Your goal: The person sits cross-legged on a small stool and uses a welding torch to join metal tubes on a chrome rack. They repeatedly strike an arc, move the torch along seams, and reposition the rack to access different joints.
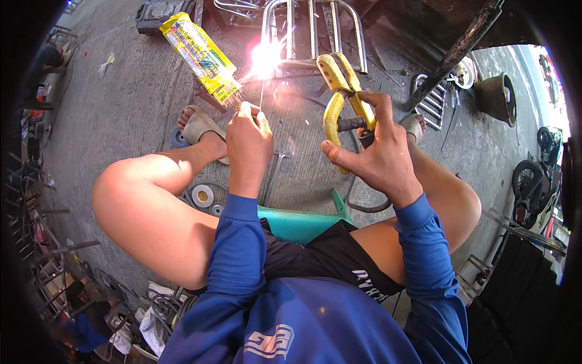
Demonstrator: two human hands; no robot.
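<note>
I sit low on a teal stool (303, 223) with my knees spread, over a concrete floor (121, 103). My left hand (247, 142) is clenched around a thin welding rod (261, 96) that runs up and far from my fist; its tip meets a bright white spark (265, 59) at the near bar of a steel frame (315, 36) lying on the floor. My right hand (373, 155) has its grip closed on a yellow electrode holder (339, 91), whose clamp handles rise far from my fingers, just right of the spark; a dark cable (364, 203) loops down from it toward my right knee. Left of the spark lies a yellow packet of rods (200, 54), its open end just beside my left fist. My left foot in a grey sandal (200, 127) rests near the packet, and grinding discs (203, 195) lie on the floor under my left leg.
</note>
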